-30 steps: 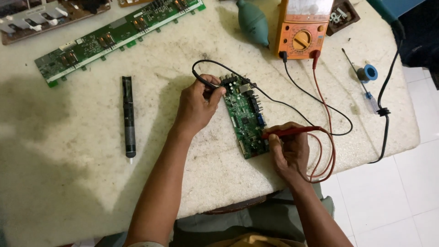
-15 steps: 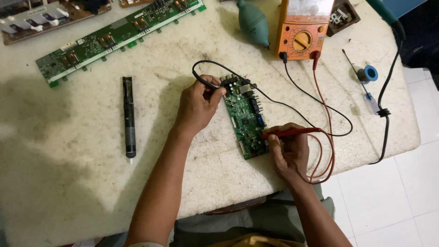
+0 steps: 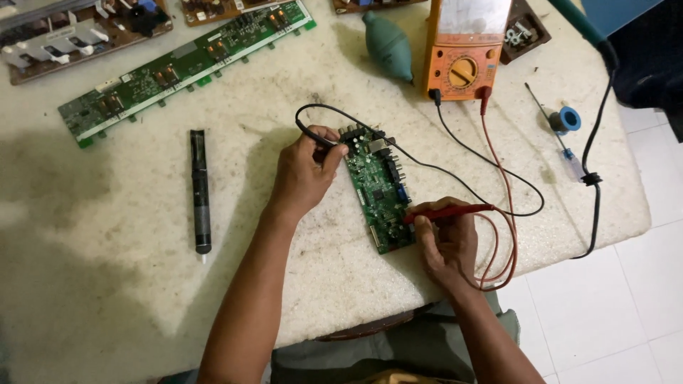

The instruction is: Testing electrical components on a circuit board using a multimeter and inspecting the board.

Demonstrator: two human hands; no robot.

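Note:
A small green circuit board (image 3: 378, 188) lies on the pale table in front of me. My left hand (image 3: 306, 171) pinches a black test probe (image 3: 318, 136) against the board's upper left corner. The red test probe (image 3: 449, 211) is gripped in my right hand (image 3: 448, 242), its tip touching the board's right edge. Black and red leads run from both probes up to an orange multimeter (image 3: 462, 50) at the far side of the table.
A black pen-shaped tool (image 3: 200, 188) lies left of my arm. A long green circuit board (image 3: 185, 65) and other boards sit at the far left. A teal blower bulb (image 3: 387, 45), a screwdriver (image 3: 559, 142), a blue solder spool (image 3: 565, 119) and a black cable (image 3: 594, 178) lie nearby. The table's edge is at right.

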